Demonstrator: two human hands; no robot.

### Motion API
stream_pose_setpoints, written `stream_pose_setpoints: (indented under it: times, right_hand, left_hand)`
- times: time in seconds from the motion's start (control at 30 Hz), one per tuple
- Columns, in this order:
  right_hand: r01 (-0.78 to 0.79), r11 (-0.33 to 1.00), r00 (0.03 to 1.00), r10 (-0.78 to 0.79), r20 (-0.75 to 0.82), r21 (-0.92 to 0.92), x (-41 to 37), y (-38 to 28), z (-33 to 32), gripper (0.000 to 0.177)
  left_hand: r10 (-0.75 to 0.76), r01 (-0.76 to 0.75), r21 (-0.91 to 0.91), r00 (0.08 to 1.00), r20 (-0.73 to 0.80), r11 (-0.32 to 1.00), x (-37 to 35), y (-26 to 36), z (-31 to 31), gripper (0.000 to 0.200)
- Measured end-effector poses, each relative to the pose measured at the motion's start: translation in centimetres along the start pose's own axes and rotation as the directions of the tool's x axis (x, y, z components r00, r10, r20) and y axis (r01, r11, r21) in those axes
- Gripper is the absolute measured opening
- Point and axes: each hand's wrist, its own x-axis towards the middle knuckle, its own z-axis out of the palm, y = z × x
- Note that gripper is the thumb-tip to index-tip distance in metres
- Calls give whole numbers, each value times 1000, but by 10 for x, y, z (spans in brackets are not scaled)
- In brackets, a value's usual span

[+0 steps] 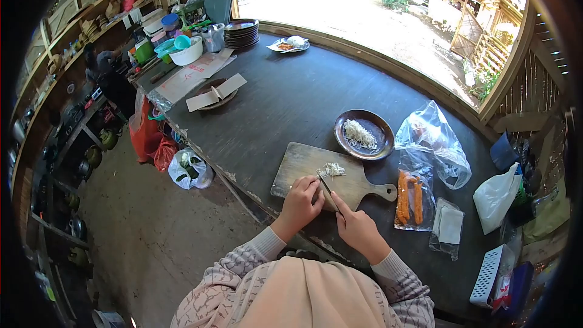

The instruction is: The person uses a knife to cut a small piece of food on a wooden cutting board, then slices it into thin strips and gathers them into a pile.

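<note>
Dark table (267, 103), hands (359, 231) at board (300, 161), knife (327, 187), shreds (333, 170)

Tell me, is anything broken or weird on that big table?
The dark table has pale, ragged patches along its near edge, as if chipped. Flat pale pieces lie across the brown dish and jut past its rim, which looks odd; I can't tell what they are. I see no spill beside the cutting board.

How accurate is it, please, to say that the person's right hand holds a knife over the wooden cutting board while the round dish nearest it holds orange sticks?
Only the contents are wrong: the head view shows pale shreds in that round dish; the orange sticks lie in clear plastic. The right hand does hold the knife.
</note>
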Motion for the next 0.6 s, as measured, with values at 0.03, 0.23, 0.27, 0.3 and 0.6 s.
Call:
stream_pose_setpoints:
  times: [0.03,0.23,0.27,0.3,0.6]
  right_hand:
    - [0,1000,1000,0,1,-7,0,0,0,59]
    - [-5,999,1000,6,17,-42,4,0,-4,60]
    - [-6,998,1000,7,21,-57,4,-1,-3,59]
    - [-6,997,1000,8,26,-72,5,-1,-3,59]
    - [-37,998,997,41,71,-48,9,-2,-9,56]
  left_hand:
    - [0,0,4,1000,-1,1000,0,0,0,29]
    - [18,-18,30,1000,7,999,1,-1,1,28]
    - [20,-20,30,1000,6,999,1,-1,1,28]
    - [23,-23,30,1000,6,999,1,-1,1,28]
    - [29,-29,32,1000,3,999,2,1,1,30]
